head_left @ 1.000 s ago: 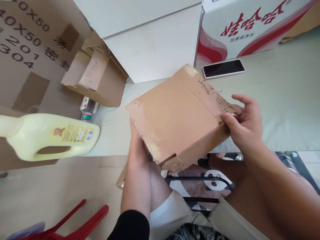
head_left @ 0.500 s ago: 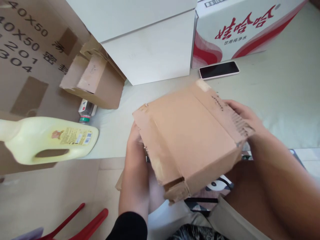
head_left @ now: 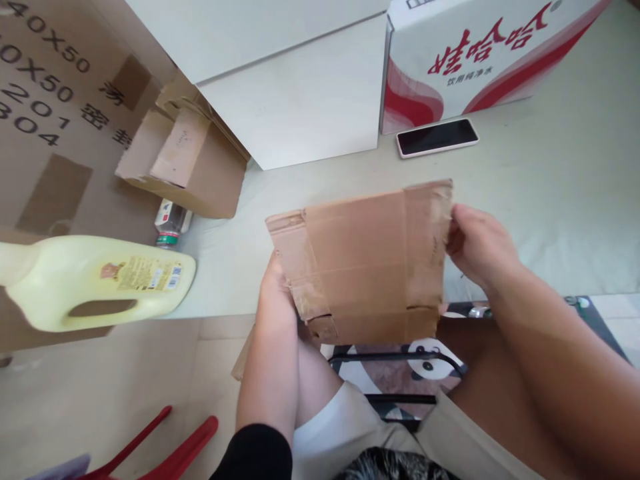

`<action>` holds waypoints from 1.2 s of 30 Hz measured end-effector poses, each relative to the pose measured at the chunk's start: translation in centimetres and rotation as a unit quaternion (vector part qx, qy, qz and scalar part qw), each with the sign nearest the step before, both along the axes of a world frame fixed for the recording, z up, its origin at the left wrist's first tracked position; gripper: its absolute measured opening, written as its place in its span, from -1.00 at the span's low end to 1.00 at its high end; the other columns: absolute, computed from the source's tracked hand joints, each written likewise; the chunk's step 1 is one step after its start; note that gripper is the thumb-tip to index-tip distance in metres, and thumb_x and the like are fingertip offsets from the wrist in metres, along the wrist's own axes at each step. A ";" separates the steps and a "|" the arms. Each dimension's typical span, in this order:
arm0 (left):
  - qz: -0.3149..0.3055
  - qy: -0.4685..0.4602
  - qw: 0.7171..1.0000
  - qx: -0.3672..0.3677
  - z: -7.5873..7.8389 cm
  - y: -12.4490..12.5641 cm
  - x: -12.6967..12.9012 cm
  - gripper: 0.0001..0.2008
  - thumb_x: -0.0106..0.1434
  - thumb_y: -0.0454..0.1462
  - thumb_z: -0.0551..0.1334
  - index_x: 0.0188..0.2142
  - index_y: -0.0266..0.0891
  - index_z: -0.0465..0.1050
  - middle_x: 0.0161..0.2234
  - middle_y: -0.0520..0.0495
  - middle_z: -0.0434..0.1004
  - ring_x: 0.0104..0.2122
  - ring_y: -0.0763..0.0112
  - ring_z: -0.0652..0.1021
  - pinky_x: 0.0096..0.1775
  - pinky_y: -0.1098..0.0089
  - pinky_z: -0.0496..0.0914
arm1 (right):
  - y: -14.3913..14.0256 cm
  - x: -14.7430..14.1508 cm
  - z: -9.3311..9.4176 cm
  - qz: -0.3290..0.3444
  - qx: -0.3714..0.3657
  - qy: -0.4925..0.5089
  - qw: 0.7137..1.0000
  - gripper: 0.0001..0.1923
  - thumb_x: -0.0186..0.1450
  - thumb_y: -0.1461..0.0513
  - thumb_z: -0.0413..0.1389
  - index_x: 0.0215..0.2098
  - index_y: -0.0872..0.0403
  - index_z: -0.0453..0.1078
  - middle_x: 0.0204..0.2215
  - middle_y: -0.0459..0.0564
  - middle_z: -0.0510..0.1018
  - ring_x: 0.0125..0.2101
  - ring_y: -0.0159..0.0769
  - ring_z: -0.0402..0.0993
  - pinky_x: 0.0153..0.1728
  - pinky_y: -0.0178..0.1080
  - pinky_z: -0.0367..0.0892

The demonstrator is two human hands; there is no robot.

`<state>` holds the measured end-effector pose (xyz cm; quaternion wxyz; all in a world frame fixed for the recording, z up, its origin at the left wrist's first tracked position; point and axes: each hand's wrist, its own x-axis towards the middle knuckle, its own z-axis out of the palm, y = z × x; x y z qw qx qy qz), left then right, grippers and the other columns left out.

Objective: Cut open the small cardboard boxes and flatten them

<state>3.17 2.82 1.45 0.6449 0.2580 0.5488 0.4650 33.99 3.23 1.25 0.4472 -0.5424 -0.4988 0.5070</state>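
A brown piece of cardboard [head_left: 363, 263], creased and with folded side flaps, is held up above my lap, tilted with its broad face toward me. My left hand [head_left: 277, 280] grips its left edge; the fingers are mostly hidden behind it. At the right edge, my right hand [head_left: 475, 240] is closed with thumb and curled fingers on the upper right flap. Worn tape and torn edges show along the flaps. Beyond it, a phone [head_left: 438, 138] lies on the pale green cloth surface [head_left: 560, 220].
White boxes [head_left: 300, 107] and a red-and-white water carton [head_left: 465, 73] stand at the back. Left are an open cardboard box [head_left: 210, 167], a small bottle [head_left: 169, 223], a yellow jug [head_left: 105, 280] and a large printed carton [head_left: 55, 193]. Red handles [head_left: 185, 447] show low left.
The cardboard has tipped and turned, its raised box shape now looking flatter, with its face toward me. My right hand has shifted slightly and now pinches the upper right flap.
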 end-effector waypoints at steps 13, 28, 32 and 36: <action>0.056 -0.029 0.991 0.120 0.7 0.5 -0.9 -0.39 0.10 0.26 0.30 -0.12 -0.16 0.57 -0.04 -0.25 0.70 0.26 -0.15 0.48 0.21 -0.06 0.46 | -0.4 -1.1 0.6 0.040 -0.045 -0.034 0.998 -0.75 0.18 0.03 0.28 -0.31 0.01 0.51 -0.43 -0.10 0.61 -0.43 -0.22 0.51 -0.45 -0.23 0.36; 0.146 -0.018 0.981 0.125 -1.8 2.3 -1.2 -0.58 0.22 -0.07 0.38 0.02 -0.17 0.49 0.13 -0.22 0.60 0.23 0.07 0.53 0.25 0.09 0.44 | -1.7 -2.7 0.0 0.146 -0.087 0.026 0.985 -0.46 0.16 -0.20 0.26 -0.59 0.02 0.27 -0.75 -0.14 0.31 -0.70 -0.43 0.21 -0.65 -0.28 0.16; 0.214 0.038 0.971 0.100 -1.4 2.8 -0.2 -0.75 0.21 -0.21 0.32 -0.12 -0.22 0.51 -0.07 -0.15 0.69 -0.07 0.25 0.67 -0.02 0.32 0.56 | -2.6 -4.0 -0.1 0.095 -0.117 0.034 0.988 -0.47 0.12 -0.20 0.29 -0.60 0.02 0.32 -0.74 -0.11 0.37 -0.70 -0.39 0.28 -0.67 -0.27 0.19; 0.174 0.053 0.982 0.056 0.0 2.9 0.0 -0.74 0.33 -0.10 0.13 -0.27 -0.22 0.47 -0.45 -0.01 0.59 -0.55 0.47 0.56 -0.50 0.50 0.40 | -3.1 -3.8 0.9 -0.053 -0.081 0.107 0.990 -0.56 0.10 -0.12 0.34 -0.45 0.04 0.39 -0.72 -0.15 0.40 -0.72 -0.40 0.31 -0.70 -0.30 0.22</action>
